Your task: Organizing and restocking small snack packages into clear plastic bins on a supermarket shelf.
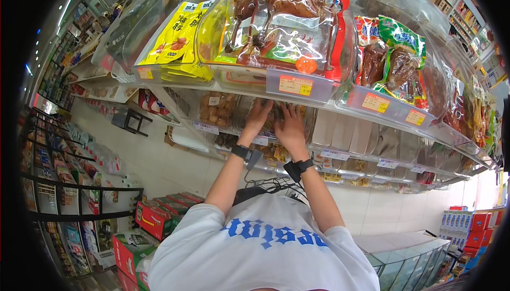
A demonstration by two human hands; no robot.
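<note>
My left hand [258, 118] and my right hand [290, 126] reach side by side under the front edge of the upper shelf [239, 87]. Both are at a clear plastic bin on the tier below, over dark packaged goods [275, 115] that they largely cover. The right fingers are spread; the left ones point forward. Shade and the shelf edge obscure the fingertips, so a grip cannot be made out. Left of my hands, a clear pack of round brown food [217, 109] sits in the neighbouring bin. A black strap with a small device circles each wrist.
Vacuum-packed duck legs [295, 24], yellow packets [177, 36] and packaged meat [402, 63] fill the upper bins. Pale dividers [342, 129] stand right of my hands. Black cables [275, 185] hang before my body. Red and green cartons [155, 215] and a black rack [79, 187] are at left.
</note>
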